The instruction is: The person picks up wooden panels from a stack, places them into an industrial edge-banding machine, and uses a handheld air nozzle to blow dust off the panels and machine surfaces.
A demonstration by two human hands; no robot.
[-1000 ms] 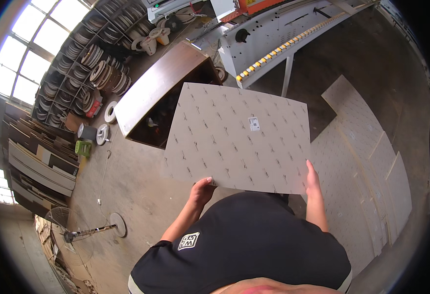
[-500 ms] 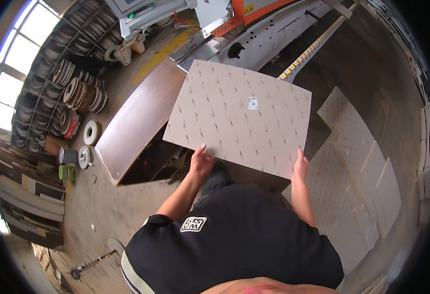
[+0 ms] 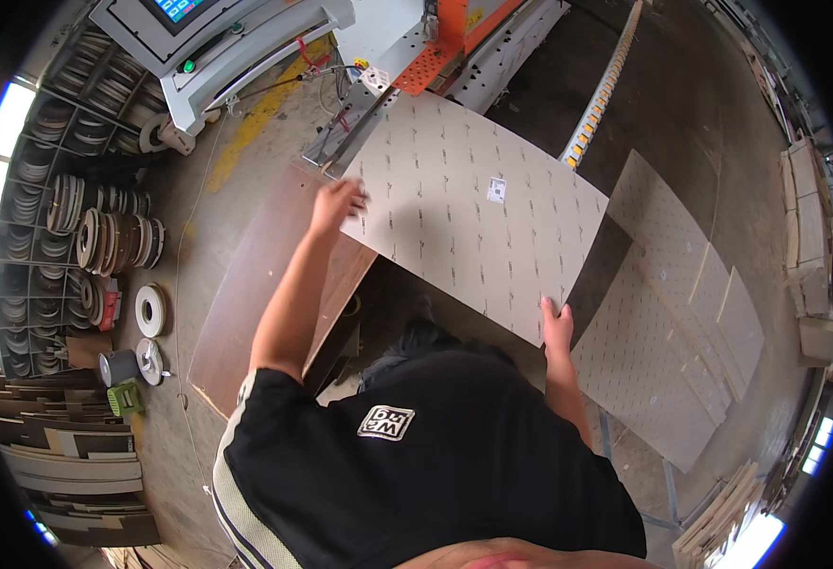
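A pale grey-beige rectangular panel (image 3: 454,204) with a small white label lies in front of me, its far left corner at the machine's metal bed (image 3: 341,133). My right hand (image 3: 557,322) grips the panel's near right corner, thumb on top and fingers hidden beneath. At the panel's left edge is my left hand (image 3: 341,201), slightly blurred, its fingers loosely bent and apart and not wrapped round the panel. Below that hand stands a brown wooden-topped table (image 3: 265,275), partly under the panel.
An orange and white machine (image 3: 440,57) with a control console (image 3: 189,57) stands ahead. A roller rail (image 3: 601,95) runs off to the far right. Stacked panels (image 3: 682,313) lie at right. Racks of edging rolls (image 3: 103,237) and board offcuts (image 3: 65,455) line the left.
My left hand has let go of the panel's near edge and moved up to its left edge. The panel has turned clockwise, its far left corner closer to the machine; my right hand keeps its grip.
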